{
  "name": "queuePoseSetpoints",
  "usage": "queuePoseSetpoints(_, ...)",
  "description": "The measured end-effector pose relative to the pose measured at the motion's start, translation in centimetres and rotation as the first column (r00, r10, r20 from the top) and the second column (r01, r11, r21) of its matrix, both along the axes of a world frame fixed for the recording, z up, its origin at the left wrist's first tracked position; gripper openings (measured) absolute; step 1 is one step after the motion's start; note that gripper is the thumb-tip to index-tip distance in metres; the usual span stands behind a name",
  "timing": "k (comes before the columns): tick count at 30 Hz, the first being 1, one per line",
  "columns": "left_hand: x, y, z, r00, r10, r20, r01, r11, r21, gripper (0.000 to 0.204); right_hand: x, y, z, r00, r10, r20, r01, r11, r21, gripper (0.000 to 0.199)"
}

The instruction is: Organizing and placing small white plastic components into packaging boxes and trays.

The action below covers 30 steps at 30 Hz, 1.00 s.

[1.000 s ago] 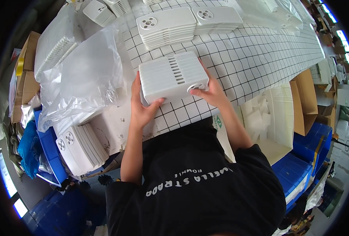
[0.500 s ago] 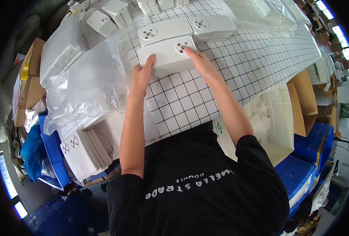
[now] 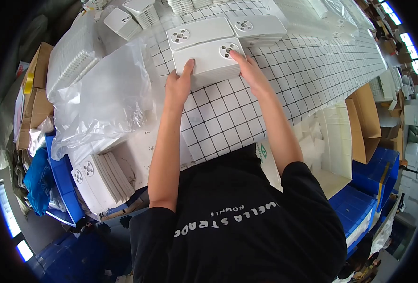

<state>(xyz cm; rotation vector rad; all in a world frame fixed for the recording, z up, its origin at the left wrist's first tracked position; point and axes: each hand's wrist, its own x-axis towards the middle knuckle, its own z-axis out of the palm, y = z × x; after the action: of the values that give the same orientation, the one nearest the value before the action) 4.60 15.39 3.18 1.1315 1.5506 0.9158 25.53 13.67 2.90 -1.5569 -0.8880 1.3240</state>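
Between my two hands is a stack of white rounded plastic panels (image 3: pixel 209 57), each flat and oblong, the top one with a round pattern of dark holes near its right end. My left hand (image 3: pixel 179 85) grips the stack's left end, thumb on top. On the right end my right hand (image 3: pixel 247 70) is closed, its thumb beside the round pattern; the fingers of both hands are partly hidden. Right behind stands a second stack of panels (image 3: pixel 199 32), apparently touching the held one. A third stack (image 3: pixel 258 28) stands to its right.
Black grid lines cover the white tabletop (image 3: pixel 223 113). To the left lies a transparent plastic bag (image 3: pixel 110 89) beside a tall row of white panels (image 3: pixel 74 56). More panels (image 3: pixel 103 181) lean at the near left edge. An open carton (image 3: pixel 334 146) stands at the right edge.
Both hands and the held stack have shifted a little to the right and slightly farther away. The stacks behind also appear slightly farther right.
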Motion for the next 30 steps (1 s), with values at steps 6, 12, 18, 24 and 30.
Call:
queuePoseSetpoints(6,0.4,0.3,-0.2,1.0,-0.023,0.012,0.023,1.0,-0.014,0.093,-0.4,-0.5,0.4,0.998,-0.06,0.007,0.059,0.998,0.038,0.084)
queuePoseSetpoints(12,-0.5,0.0,-0.4,1.0,-0.01,0.026,0.011,1.0,-0.011,0.091,-0.9,-0.3,-0.1,0.996,-0.086,0.03,0.082,0.99,0.111,0.081)
queuePoseSetpoints(18,-7.3,-12.9,5.0,0.996,-0.084,0.004,0.069,0.85,0.522,0.026,-2.6,-7.7,2.2,0.927,-0.35,0.136,0.162,0.698,0.697,0.046)
queuePoseSetpoints(24,-16.6,-24.0,7.9,0.989,0.117,0.093,-0.149,0.799,0.582,0.021,-8.6,-12.3,2.7,0.876,0.479,-0.055,-0.389,0.769,0.507,0.036)
queuePoseSetpoints(30,-18.9,-32.4,2.4,0.063,0.87,0.489,-0.964,0.179,-0.196,0.063,-23.5,-9.6,3.4,0.537,0.834,0.123,-0.805,0.464,0.368,0.056)
